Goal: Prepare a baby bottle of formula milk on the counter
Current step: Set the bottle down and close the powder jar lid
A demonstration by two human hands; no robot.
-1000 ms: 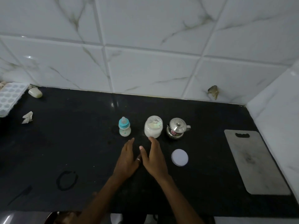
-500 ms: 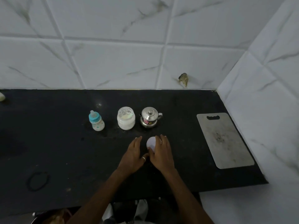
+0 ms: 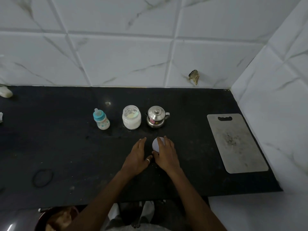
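A small baby bottle point(image 3: 101, 119) with a blue collar and teat stands on the black counter point(image 3: 66, 147). To its right stands an open glass jar point(image 3: 131, 117) of white formula powder, then a small lidded steel pot point(image 3: 156, 117). The jar's white round lid point(image 3: 155, 144) lies flat in front of the pot. My right hand point(image 3: 165, 154) rests on the lid with straight fingers covering its right half. My left hand point(image 3: 137, 155) lies flat on the counter just left of the lid, fingers straight, a ring on the thumb.
A grey cutting board point(image 3: 236, 142) lies at the right by the tiled side wall. A black hair band point(image 3: 42, 178) lies at the front left. A pale lump point(image 3: 5, 92) sits at the back left edge. The counter's front edge runs just below my forearms.
Both hands moved right from in front of the jar to the lid; my right hand now lies over it. The view also swung right and steadied.
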